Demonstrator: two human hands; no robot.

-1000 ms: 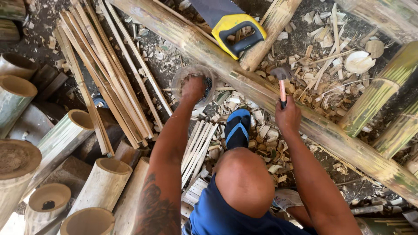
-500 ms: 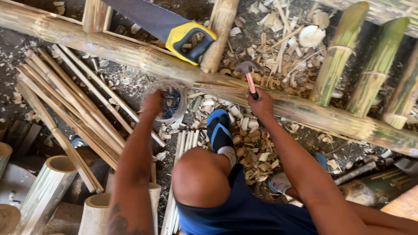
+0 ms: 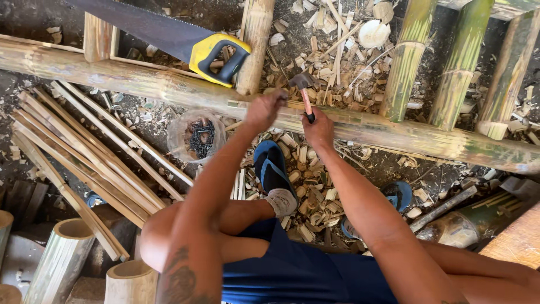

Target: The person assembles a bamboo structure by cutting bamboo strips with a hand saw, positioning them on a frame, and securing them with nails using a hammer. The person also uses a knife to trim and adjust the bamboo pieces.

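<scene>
A hammer [image 3: 304,93] is held in the right hand [image 3: 318,128], which is closed around the lower part of the reddish handle; the dark head is raised a little above the long pole [image 3: 169,87] that lies across the view. The left hand [image 3: 263,110] is set on the same pole, just beside the hammer, with the fingers bent together as if pinching something small; what is pinched cannot be told. The two hands are near each other, but they are not touching.

A saw [image 3: 169,36] with a yellow and black grip is laid across the pole, further left, its blade pointing to the upper left; a short bamboo post [image 3: 256,45] stands just beside the grip. A clear tub [image 3: 196,136] with dark nails inside is placed on the ground below the pole, near the left forearm. A bundle of thin slats [image 3: 84,152] is spread on the left; wood chips [image 3: 315,62] are scattered behind the pole and under the legs. A blue sandal [image 3: 273,166] is seen on the foot below the hands; three green stalks [image 3: 461,62] are leaned on the pole at the right; cut bamboo tubes [image 3: 62,259] stand at the lower left.
</scene>
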